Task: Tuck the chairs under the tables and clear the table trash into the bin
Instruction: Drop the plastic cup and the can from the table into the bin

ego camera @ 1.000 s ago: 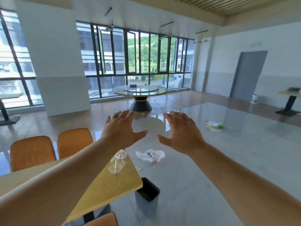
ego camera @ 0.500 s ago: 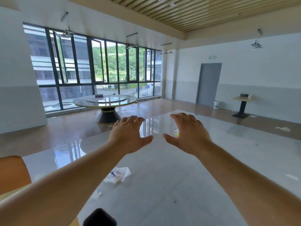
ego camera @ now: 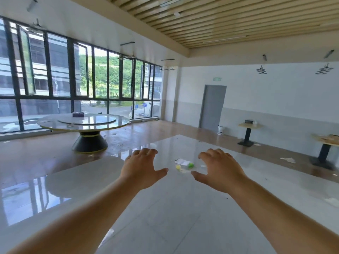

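Note:
My left hand and my right hand are stretched out in front of me, palms down, fingers spread, holding nothing. On the glossy floor between and beyond them lies a small pile of litter: white paper, a yellow bit and a green bit. A large round glass-topped table with a dark cone base stands at the left by the windows, with a small dark box on it. Two small wooden tables stand along the right wall. No chair or bin is in view.
More paper scraps lie on the floor near the right tables and around the round table. A white bucket stands beside a grey door. Tall windows fill the left wall. A pale scrap shows under my left forearm.
The view has swung right and upward. The wooden table with cups, the orange chairs and the black bin have left the frame. Both hands stay raised and empty.

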`<state>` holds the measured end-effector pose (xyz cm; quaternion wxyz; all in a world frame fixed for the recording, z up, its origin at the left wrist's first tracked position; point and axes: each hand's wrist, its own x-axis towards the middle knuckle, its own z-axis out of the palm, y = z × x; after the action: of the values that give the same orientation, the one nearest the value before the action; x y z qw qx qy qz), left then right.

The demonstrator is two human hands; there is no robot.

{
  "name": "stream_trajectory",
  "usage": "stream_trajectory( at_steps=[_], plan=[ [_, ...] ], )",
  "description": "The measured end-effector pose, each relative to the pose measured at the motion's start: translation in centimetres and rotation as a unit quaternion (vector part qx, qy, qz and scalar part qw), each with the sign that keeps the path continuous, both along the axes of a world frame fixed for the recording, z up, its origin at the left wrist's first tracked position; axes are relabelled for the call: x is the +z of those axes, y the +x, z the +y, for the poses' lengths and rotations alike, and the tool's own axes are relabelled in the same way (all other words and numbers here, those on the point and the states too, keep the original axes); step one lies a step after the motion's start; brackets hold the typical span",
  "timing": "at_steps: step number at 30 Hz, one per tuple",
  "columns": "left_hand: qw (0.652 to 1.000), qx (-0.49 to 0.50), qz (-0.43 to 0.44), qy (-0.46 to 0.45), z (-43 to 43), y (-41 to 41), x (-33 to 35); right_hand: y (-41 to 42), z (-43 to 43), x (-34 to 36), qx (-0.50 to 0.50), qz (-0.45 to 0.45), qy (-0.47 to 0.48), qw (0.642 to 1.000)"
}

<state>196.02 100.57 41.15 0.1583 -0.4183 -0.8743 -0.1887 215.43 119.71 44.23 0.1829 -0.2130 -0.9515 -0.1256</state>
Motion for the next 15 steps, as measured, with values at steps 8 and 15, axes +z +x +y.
stream_trajectory(
  at_steps=[8, 15],
  plan=[
    [0.998, 0.042, 0.047, -0.017, 8.2, -10.7, -0.5, -14.9, 8.3, -1.7, 0.089, 0.028, -0.038, 0.995],
    [0.97, 0.233, 0.002, -0.065, 3.8, -20.7, -4.4, -33.5, 9.2, -5.3, 0.283, 0.008, -0.072, 0.956]
  ],
)
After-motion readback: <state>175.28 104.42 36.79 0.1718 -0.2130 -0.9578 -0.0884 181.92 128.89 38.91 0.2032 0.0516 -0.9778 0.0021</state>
